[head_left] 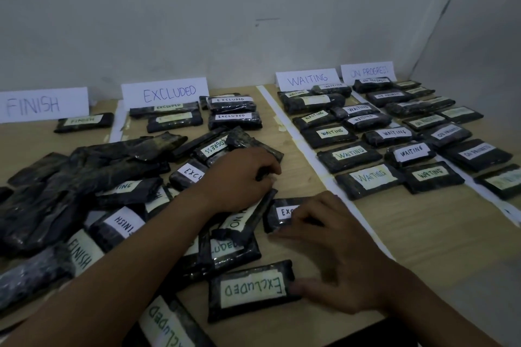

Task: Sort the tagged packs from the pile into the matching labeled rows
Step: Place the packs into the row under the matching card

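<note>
Your table carries the pile lower left and the labeled rows upper right. Mid-frame, your left hand grips a dark pack, and your right hand rests spread on an EXCLUDED pack. Upside-down tags invite misfiling.

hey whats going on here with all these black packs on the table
A person is sorting tagged packs from a pile into rows behind paper signs. The left hand grips a dark pack in the pile, while the right hand rests its fingers on an EXCLUDED-tagged pack. The WAITING row and ON PROGRESS row are well filled; the FINISH row has one pack.
</note>
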A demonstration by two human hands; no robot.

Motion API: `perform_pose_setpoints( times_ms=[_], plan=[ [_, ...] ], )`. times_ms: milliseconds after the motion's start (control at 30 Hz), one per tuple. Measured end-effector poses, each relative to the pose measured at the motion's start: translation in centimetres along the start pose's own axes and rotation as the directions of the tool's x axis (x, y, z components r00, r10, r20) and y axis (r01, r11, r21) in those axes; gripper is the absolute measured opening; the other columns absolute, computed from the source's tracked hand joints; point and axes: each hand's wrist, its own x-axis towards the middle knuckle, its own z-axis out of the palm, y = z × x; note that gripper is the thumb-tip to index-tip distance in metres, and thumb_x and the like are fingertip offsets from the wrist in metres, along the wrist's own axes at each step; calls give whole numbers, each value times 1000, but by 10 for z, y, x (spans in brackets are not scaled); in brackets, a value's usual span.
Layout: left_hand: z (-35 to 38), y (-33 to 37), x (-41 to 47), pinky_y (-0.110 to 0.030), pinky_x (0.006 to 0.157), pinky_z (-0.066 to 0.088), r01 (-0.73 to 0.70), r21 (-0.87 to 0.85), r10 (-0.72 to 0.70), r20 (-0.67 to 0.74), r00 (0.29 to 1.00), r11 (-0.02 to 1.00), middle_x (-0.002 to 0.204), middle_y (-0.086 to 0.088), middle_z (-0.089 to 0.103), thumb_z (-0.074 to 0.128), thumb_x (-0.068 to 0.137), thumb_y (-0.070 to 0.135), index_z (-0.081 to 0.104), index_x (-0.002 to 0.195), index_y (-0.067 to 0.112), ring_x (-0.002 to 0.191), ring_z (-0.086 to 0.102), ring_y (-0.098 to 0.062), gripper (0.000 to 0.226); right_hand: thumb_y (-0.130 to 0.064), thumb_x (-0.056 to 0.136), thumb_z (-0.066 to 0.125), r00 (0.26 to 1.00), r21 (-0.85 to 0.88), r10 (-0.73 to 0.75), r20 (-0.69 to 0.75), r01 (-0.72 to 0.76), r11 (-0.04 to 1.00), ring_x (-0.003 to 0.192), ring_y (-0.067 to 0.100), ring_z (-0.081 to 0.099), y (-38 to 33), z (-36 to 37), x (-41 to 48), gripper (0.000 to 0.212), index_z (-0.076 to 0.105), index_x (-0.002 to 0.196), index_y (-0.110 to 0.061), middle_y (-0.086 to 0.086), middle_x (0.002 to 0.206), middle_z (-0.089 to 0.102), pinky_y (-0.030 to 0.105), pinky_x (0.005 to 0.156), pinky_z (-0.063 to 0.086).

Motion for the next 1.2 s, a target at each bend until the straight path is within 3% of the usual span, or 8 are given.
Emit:
perform_pose_setpoints(
  times_ms=[167,367,600,700,833,1000,1067,1200],
  plan=[
    [1,1,0,-36,87,48,-10,4,10,-8,1000,1000,109,5,65,62,88,23,68,108,21,100,57,-13,21,-68,76,64,990,-73,-48,134,59,996,95,12,44,-6,12,2,49,69,110,-32,-9,97,52,35,79,39],
    [2,-2,1,-36,89,48,-13,13,13,-9,1000,1000,111,5,65,62,89,25,68,108,23,103,57,-13,20,-52,76,71,995,-24,-34,95,36,999,93,13,47,-4,11,4,35,65,99,-25,-11,95,57,35,78,41],
    [1,-2,2,-28,85,46,-12,-9,12,-28,1000,1000,107,9,64,62,89,24,68,106,23,96,54,-5,19,-10,68,74,988,378,137,-72,-100,920,84,20,58,5,8,4,21,65,84,-21,-2,85,59,36,71,47],
    [-1,0,2,-24,81,46,3,-59,-5,-41,999,998,103,11,62,62,89,21,68,106,21,90,53,-1,18,-11,67,71,964,664,236,-120,-99,741,79,27,60,14,3,9,19,68,86,-10,8,83,62,38,70,50],
    [-4,0,3,-22,82,47,39,-141,-47,-57,997,989,101,11,62,63,88,19,69,101,21,91,56,-2,14,2,61,61,847,975,531,21,-135,176,62,24,64,17,-12,34,22,53,81,8,13,68,60,34,53,55],
    [-17,0,5,-11,74,44,111,-331,-180,-185,966,937,93,11,63,64,87,11,72,92,20,87,58,0,13,0,93,33,741,975,671,23,-165,150,67,36,66,45,-27,79,18,51,96,-3,12,73,60,43,57,57],
    [-23,-5,8,-14,75,45,121,-332,-211,-249,945,936,92,10,63,65,87,10,71,91,18,86,58,-1,11,-3,93,36,698,961,715,40,-224,164,59,31,58,57,-30,97,20,53,100,-6,12,72,54,38,52,55],
    [-29,-24,16,-26,82,47,204,-191,-251,-266,931,960,97,12,60,63,89,20,68,97,20,92,54,-5,10,5,83,34,716,880,697,43,-357,314,50,29,55,80,-36,128,32,59,96,-10,14,71,53,34,51,49]
  ],
)
